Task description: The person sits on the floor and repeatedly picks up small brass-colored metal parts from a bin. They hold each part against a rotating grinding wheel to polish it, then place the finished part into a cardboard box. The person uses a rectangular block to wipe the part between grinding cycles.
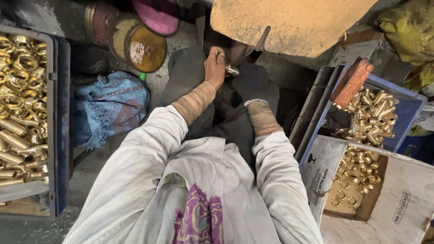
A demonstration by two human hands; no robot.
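Gritty concrete floor (90, 176); left hand (215, 68) grips small shiny metal fitting (232, 70).

Close above both hands: tan machine cover (289, 22), its edge overhanging the small metal fitting (232, 69) held there. Left side: grey crate of brass fittings (53, 135) along the frame edge, blue cloth sack (110, 106) between crate and knee, round tins (135, 43) beyond. Right side: blue crate of brass parts (407, 110), brick (351, 82) on its rim, open cardboard box (398, 199) nearer. Free passage: narrow lane over the dark lap (235, 122), between the forearms.
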